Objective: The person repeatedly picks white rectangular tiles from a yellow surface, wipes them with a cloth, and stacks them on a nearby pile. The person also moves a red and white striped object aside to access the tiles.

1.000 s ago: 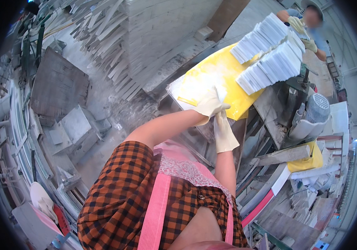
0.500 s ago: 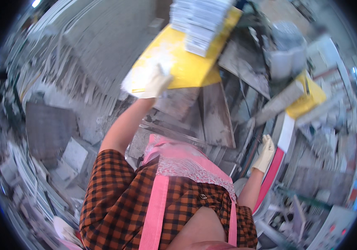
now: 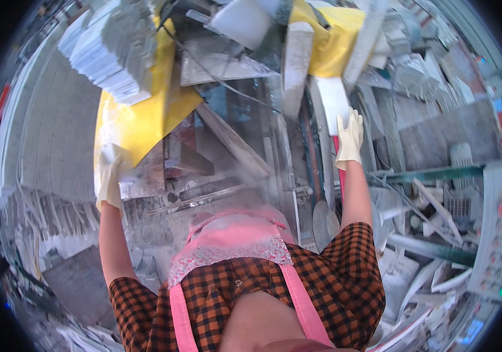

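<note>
Dust-greyed workshop clutter lay all around the fingers; a leaning stack of thin white slabs point(image 3: 107, 56) stood on the yellow plastic sheet point(image 3: 145, 126), beyond the fingertips of the left hand point(image 3: 110, 176), which rested over the sheet's whitened near part; whether those gloved fingers pinched anything, I could not tell; the right hand point(image 3: 350, 136) had its fingers slightly spread, at the near end of a long white board point(image 3: 330, 100) that ran ahead and to their left, though contact was hard to judge; a red strip point(image 3: 342, 179) showed beside that wrist; a tug on the sheet could have dragged the stack's base and toppled slabs toward the left fingers; powder could have made the gloves slip; had the board shifted, its edge could have caught the right fingers; half a second earlier the right hand was farther back, short of the board, and the stack sat nearer mid-view; the left hand stayed over the sheet.
</note>
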A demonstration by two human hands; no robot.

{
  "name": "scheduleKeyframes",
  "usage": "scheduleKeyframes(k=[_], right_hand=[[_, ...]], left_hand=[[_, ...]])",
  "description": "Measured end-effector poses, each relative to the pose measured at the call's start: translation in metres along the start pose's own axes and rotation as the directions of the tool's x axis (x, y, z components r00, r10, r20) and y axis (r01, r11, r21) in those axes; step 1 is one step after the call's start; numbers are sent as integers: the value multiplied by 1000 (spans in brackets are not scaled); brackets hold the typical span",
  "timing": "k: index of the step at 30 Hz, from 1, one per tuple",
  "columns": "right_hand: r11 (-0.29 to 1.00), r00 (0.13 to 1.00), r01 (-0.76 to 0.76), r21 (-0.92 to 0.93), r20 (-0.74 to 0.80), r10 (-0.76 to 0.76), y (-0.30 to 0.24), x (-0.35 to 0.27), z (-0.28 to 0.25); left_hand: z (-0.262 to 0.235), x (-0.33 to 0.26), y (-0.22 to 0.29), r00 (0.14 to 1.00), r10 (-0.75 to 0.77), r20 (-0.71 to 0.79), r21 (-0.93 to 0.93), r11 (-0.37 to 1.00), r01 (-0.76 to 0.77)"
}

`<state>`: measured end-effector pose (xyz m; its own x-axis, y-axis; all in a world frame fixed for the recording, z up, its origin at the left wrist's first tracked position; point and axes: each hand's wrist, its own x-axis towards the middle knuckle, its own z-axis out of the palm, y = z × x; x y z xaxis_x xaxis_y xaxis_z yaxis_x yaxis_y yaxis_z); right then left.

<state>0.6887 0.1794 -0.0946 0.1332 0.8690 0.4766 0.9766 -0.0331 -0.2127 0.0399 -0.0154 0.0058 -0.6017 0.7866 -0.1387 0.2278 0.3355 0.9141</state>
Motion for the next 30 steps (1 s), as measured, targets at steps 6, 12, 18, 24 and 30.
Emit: scheduleKeyframes(k=[6,12,18,24,30], right_hand=[[996,982,12,-87,191,5,-24,82,47],[931,906,-88,-353,360,222,-51,110,74],[953,944,30,-303,323,73,-53,81,66],[935,940,58,-349,334,66,-45,29,48],[998,939,53,32,337,-61,3,-9,17]], left_hand=[[7,23,-32,981,-113,-159,204,968,144],[14,31,-40,975,-64,-211,268,956,121],[8,39,-43,977,-28,-213,265,960,86],[14,51,-61,961,-40,-273,231,967,105],[0,49,-46,997,-33,-70,110,993,41]])
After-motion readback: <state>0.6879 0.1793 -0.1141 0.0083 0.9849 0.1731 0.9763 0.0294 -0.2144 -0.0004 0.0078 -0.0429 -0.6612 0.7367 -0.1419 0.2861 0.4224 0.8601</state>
